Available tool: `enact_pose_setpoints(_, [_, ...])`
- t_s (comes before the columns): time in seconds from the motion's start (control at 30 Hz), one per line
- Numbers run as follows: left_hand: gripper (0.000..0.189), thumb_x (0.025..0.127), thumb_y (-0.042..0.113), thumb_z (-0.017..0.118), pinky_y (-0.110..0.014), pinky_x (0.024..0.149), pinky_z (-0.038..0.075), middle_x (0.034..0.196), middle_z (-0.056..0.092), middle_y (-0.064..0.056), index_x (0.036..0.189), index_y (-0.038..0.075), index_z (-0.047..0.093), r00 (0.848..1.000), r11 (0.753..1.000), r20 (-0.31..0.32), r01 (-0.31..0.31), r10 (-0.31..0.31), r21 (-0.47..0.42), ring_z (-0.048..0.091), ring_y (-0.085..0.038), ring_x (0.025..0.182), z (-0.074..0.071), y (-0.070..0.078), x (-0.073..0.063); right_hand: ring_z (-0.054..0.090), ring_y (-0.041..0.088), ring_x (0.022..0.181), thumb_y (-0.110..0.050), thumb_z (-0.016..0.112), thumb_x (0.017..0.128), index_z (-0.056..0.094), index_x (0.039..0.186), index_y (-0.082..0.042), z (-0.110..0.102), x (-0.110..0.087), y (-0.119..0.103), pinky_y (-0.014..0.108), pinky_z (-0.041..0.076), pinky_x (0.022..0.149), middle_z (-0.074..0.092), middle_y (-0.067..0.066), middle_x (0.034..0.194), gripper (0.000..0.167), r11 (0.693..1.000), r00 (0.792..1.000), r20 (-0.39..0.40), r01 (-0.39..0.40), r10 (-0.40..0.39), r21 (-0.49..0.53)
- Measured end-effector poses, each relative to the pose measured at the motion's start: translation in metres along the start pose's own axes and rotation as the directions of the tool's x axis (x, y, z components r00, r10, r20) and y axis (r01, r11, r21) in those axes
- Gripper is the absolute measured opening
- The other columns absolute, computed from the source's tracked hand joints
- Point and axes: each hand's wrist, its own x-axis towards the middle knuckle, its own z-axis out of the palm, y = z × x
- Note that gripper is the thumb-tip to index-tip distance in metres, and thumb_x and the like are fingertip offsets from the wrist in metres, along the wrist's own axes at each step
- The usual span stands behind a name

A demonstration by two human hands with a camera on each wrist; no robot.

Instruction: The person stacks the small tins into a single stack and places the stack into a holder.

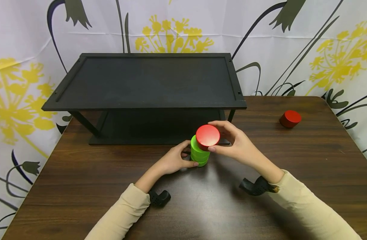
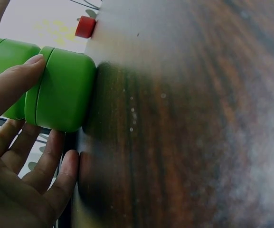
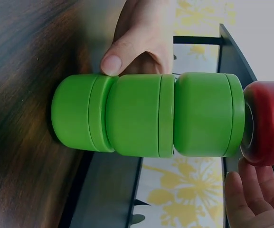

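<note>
Three lidded green canisters [image 3: 141, 114] stand in one upright stack on the table, seen sideways in the right wrist view. My left hand [image 1: 174, 159] holds the lowest canister [image 2: 63, 90], its thumb on one side and fingers round the other. Over the top of the stack, a red canister [image 1: 208, 135] is pinched between the thumb and fingers of my right hand [image 1: 234, 143]. Its base sits right at the top green lid [image 3: 236, 114], a little off line; whether they touch fully I cannot tell.
Just behind the stack stands a black two-level shelf [image 1: 147, 81], its upper board overhanging the lower one. Another red canister [image 1: 290, 119] is on the brown wooden table [image 1: 306, 166] at the far right. A flower-patterned cloth [image 1: 261, 43] hangs behind.
</note>
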Motion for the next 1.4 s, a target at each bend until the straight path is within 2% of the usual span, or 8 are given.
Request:
enact_pose_setpoints(0.43, [0.068,0.083,0.021,0.076,-0.042,0.106,0.046,0.138,0.051,-0.007,0.140,0.012,0.041,1.000,1.000,0.002,0.016,-0.016,0.015,0.051,-0.026,0.127,-0.002,0.002,0.000,0.057,0.017,0.110,-0.008,0.076,0.080,0.051,0.133,-0.011,0.006,0.006,0.001,0.024,0.050,0.095,0.057,0.007,0.129,0.060,1.000,1.000,0.008,-0.014,0.014,-0.001])
enact_pose_setpoints(0.7, [0.069,0.083,0.020,0.075,-0.042,0.106,0.046,0.140,0.050,-0.007,0.142,0.012,0.040,1.000,1.000,0.012,0.003,-0.003,0.019,0.051,-0.028,0.127,-0.004,0.002,0.001,0.057,0.017,0.111,-0.008,0.076,0.080,0.050,0.134,-0.011,0.008,0.009,0.000,0.025,0.050,0.097,0.057,0.007,0.129,0.060,1.000,1.000,0.010,-0.018,0.018,0.002])
enact_pose_setpoints(0.93, [0.068,0.083,0.020,0.075,-0.042,0.106,0.046,0.139,0.050,-0.007,0.141,0.012,0.040,1.000,1.000,0.014,0.004,-0.004,0.017,0.051,-0.027,0.127,-0.006,0.001,0.003,0.056,0.021,0.115,-0.008,0.074,0.081,0.049,0.135,-0.010,0.009,0.011,0.001,0.042,0.047,0.102,0.056,0.008,0.130,0.059,0.999,0.999,0.016,-0.045,0.045,0.017])
enact_pose_setpoints(1.03, [0.068,0.083,0.019,0.075,-0.041,0.106,0.046,0.139,0.050,-0.006,0.141,0.013,0.041,1.000,1.000,0.012,0.005,-0.005,0.015,0.051,-0.026,0.127,-0.006,0.000,0.003,0.056,0.022,0.115,-0.009,0.074,0.081,0.049,0.135,-0.011,0.009,0.011,0.001,0.046,0.046,0.103,0.056,0.008,0.131,0.060,0.999,0.999,0.018,-0.049,0.048,0.017])
enact_pose_setpoints(1.2, [0.068,0.083,0.019,0.075,-0.042,0.107,0.046,0.139,0.050,-0.007,0.141,0.013,0.041,1.000,1.000,0.014,0.005,-0.006,0.013,0.050,-0.027,0.127,-0.005,0.000,0.003,0.056,0.023,0.116,-0.009,0.074,0.081,0.049,0.135,-0.011,0.009,0.011,0.001,0.046,0.046,0.103,0.056,0.008,0.131,0.060,0.999,0.999,0.021,-0.049,0.048,0.020])
enact_pose_setpoints(1.4, [0.067,0.083,0.019,0.075,-0.042,0.107,0.046,0.138,0.050,-0.007,0.141,0.013,0.041,1.000,1.000,0.014,0.003,-0.003,0.013,0.050,-0.027,0.127,-0.005,-0.001,0.003,0.056,0.021,0.116,-0.009,0.073,0.082,0.048,0.136,-0.012,0.010,0.011,0.002,0.038,0.048,0.102,0.056,0.008,0.132,0.060,0.999,0.999,0.024,-0.044,0.043,0.022])
